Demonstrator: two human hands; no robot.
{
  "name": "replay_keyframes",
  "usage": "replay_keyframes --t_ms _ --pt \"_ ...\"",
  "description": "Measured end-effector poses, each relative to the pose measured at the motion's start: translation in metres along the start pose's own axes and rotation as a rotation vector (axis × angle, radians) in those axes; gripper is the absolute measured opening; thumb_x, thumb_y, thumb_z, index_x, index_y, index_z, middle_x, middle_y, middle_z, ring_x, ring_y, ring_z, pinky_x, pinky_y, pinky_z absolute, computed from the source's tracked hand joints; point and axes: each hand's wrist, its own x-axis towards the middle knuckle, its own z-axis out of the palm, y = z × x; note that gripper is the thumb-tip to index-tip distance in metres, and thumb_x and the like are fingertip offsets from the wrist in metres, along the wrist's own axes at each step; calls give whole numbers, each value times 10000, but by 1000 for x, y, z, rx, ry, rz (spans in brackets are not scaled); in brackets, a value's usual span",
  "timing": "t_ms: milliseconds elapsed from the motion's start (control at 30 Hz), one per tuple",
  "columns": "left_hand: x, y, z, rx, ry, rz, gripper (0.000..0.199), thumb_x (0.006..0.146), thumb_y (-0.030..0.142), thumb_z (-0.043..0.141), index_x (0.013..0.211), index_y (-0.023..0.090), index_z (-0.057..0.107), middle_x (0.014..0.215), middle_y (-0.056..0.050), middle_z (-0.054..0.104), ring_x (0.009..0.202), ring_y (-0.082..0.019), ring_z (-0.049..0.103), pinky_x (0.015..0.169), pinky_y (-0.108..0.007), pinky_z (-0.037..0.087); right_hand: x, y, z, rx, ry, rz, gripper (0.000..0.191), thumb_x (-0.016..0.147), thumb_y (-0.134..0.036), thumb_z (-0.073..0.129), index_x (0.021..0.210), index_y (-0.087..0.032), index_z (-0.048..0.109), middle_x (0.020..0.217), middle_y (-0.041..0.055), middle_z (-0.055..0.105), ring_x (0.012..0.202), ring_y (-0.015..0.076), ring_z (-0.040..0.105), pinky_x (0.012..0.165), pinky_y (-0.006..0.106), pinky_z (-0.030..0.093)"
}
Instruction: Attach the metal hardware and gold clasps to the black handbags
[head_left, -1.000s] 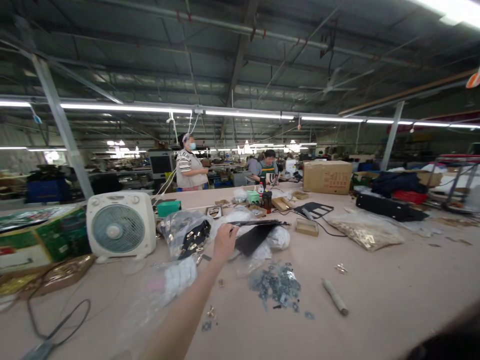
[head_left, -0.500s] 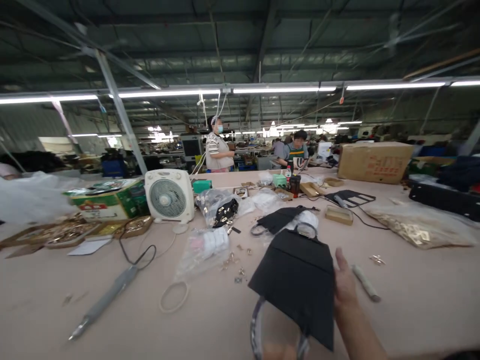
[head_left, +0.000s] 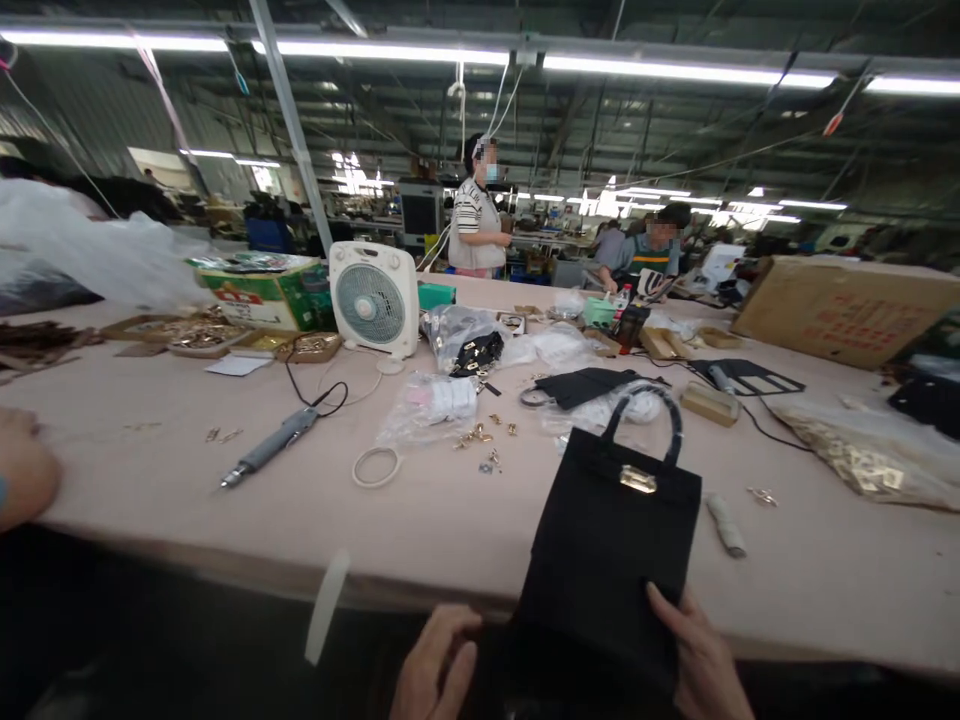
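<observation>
A black handbag (head_left: 611,540) leans at the table's front edge, its looped handle (head_left: 646,395) pointing up. Its gold clasp (head_left: 639,480) shows near the top. My right hand (head_left: 701,640) grips the lower right side, thumb on the front and the other fingers mostly hidden behind. Left of the bag's lower part is my left hand (head_left: 439,660), fingers loosely bent, thumb apart, nothing visible in it. Beyond the bag lies a black bag piece (head_left: 585,385) on clear plastic. Small gold fittings (head_left: 476,435) are scattered to the left.
An electric screwdriver (head_left: 270,447) and a roll of tape (head_left: 376,467) lie on the table (head_left: 300,530). Behind them stand a white fan (head_left: 375,300) and a green box (head_left: 262,295). A cardboard box (head_left: 847,310) is at right. Another person's hand (head_left: 26,465) rests at far left.
My view has tilted down. The bag has come toward the table's front edge and now shows its clasp and raised handle. My left hand has come into clear view, off the bag.
</observation>
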Motion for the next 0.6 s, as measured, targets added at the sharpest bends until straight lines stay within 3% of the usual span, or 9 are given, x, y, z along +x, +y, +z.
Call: replay_keyframes --t_ms 100,167,233,400,600 --pt "23 8 2 -23 161 11 466 1052 431 484 1485 260 516 1425 -141 601 1177 -255 660 1021 -424 577 -2 31 1 -48 -70 6 844 695 -412 941 1459 -281 608 1240 100 783 1140 362 743 1056 551 564" --pt "39 17 9 43 238 105 522 1039 359 529 1542 271 421 1525 -148 511 1292 -273 601 1086 -471 537 1 45 7 -126 -95 -59 787 699 -449 932 1415 -274 655 1241 99 782 1194 365 715 1103 550 521" --pt "54 27 17 140 256 233 501 1007 277 583 1494 271 463 1527 -140 501 1377 -293 527 1143 -512 486 5 51 15 -252 -100 -177 731 725 -482 906 1384 -258 684 1252 96 777 1239 359 686 1132 535 494" --pt "89 43 44 216 43 408 247 975 142 562 1185 236 652 1318 -100 635 1307 -266 541 1127 -469 485 10 50 29 -699 -139 -427 658 776 -478 856 1353 -202 702 1261 120 762 1194 361 692 1080 503 540" --pt "122 30 76 375 -224 402 201 937 112 592 1094 212 667 1129 -62 683 1060 -242 623 999 -437 523 12 49 24 -996 128 -799 549 864 -493 759 1344 -237 686 1339 148 673 1256 361 623 1100 544 515"
